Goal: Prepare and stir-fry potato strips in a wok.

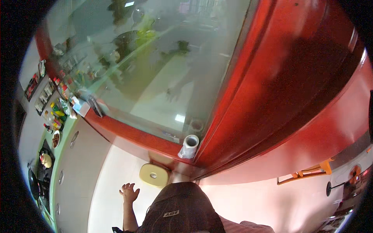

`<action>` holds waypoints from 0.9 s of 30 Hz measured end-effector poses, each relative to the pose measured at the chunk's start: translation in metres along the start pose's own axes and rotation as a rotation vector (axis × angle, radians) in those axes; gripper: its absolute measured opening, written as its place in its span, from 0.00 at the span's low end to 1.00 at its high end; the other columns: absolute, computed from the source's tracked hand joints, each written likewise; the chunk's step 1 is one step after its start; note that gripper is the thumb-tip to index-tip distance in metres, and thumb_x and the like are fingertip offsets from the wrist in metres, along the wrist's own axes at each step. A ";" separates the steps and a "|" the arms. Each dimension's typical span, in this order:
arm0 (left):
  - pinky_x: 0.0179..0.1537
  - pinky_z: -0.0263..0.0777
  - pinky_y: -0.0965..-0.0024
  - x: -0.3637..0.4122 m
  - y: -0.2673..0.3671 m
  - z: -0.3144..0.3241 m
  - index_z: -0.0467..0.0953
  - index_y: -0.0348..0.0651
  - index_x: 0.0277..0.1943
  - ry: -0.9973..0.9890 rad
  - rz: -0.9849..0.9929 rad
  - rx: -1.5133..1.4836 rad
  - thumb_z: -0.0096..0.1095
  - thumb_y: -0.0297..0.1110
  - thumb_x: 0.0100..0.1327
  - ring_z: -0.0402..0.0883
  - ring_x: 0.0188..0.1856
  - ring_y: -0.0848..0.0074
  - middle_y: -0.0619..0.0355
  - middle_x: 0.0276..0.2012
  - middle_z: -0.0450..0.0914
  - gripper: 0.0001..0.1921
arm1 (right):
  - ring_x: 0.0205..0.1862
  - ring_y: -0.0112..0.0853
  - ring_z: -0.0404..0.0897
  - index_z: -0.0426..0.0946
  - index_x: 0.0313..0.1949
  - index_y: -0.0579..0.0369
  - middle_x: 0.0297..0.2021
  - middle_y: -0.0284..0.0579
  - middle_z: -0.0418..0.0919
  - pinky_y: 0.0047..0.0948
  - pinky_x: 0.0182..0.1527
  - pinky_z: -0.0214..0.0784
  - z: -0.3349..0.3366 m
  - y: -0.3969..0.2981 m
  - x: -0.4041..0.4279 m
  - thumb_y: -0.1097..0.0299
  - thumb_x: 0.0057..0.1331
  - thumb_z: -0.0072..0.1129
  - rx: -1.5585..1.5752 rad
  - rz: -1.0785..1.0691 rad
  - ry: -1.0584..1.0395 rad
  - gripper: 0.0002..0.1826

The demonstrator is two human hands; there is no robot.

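My left hand (129,192) hangs in the air at the lower left, fingers spread, with nothing in it. My right hand is out of view. Nearest the left hand, a pale yellow plastic stool (161,178) stands on the light floor. Before me is a large glass pane (163,110) in a red frame, with a faint reflection of an arm and hand in it. A roll in clear wrap (188,150) stands upright on the red sill (137,132), at its right corner.
To the left runs a green kitchen counter (65,132) with bottles (55,121), a plate of brown food (56,139) and a black wok (33,183). A tissue box (80,107) stands near the sill's left end. A red door (279,96) and an orange wooden chair (314,170) are at right.
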State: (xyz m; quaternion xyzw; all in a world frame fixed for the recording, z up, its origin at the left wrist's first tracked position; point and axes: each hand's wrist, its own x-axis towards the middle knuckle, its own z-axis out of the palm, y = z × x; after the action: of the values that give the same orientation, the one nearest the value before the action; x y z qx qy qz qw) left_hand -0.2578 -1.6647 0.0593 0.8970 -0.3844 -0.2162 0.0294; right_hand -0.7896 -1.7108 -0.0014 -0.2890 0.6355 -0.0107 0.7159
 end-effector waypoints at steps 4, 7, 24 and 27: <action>0.50 0.40 0.39 0.001 -0.015 0.001 0.69 0.51 0.44 -0.018 -0.007 0.050 0.58 0.45 0.42 0.52 0.55 0.60 0.54 0.49 0.63 0.23 | 0.39 0.31 0.70 0.63 0.47 0.59 0.33 0.42 0.73 0.28 0.42 0.60 0.007 0.002 0.007 0.59 0.52 0.50 -0.058 0.002 -0.005 0.25; 0.50 0.40 0.39 0.011 -0.012 -0.003 0.69 0.51 0.44 -0.019 0.025 0.058 0.58 0.45 0.42 0.52 0.55 0.60 0.54 0.49 0.63 0.22 | 0.39 0.31 0.70 0.63 0.47 0.59 0.33 0.41 0.73 0.28 0.42 0.61 0.009 0.003 0.012 0.58 0.52 0.50 -0.089 0.001 0.003 0.25; 0.44 0.55 0.51 0.090 0.084 0.024 0.67 0.43 0.45 -0.074 0.649 0.345 0.54 0.46 0.46 0.63 0.46 0.59 0.48 0.43 0.68 0.24 | 0.37 0.32 0.72 0.63 0.47 0.59 0.30 0.41 0.74 0.27 0.41 0.62 0.028 0.106 0.013 0.55 0.50 0.52 -0.085 0.062 0.208 0.28; 0.40 0.63 0.58 0.086 0.117 0.039 0.65 0.41 0.46 -0.094 0.849 0.383 0.53 0.45 0.49 0.69 0.40 0.58 0.45 0.39 0.70 0.24 | 0.37 0.32 0.72 0.63 0.47 0.59 0.30 0.41 0.75 0.27 0.41 0.62 0.034 0.137 0.011 0.54 0.49 0.52 -0.027 0.093 0.247 0.29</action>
State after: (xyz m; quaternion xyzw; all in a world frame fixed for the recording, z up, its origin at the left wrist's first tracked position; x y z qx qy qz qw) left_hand -0.3008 -1.8024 0.0180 0.6391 -0.7512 -0.1505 -0.0682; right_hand -0.8049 -1.5873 -0.0691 -0.2655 0.7315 -0.0045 0.6280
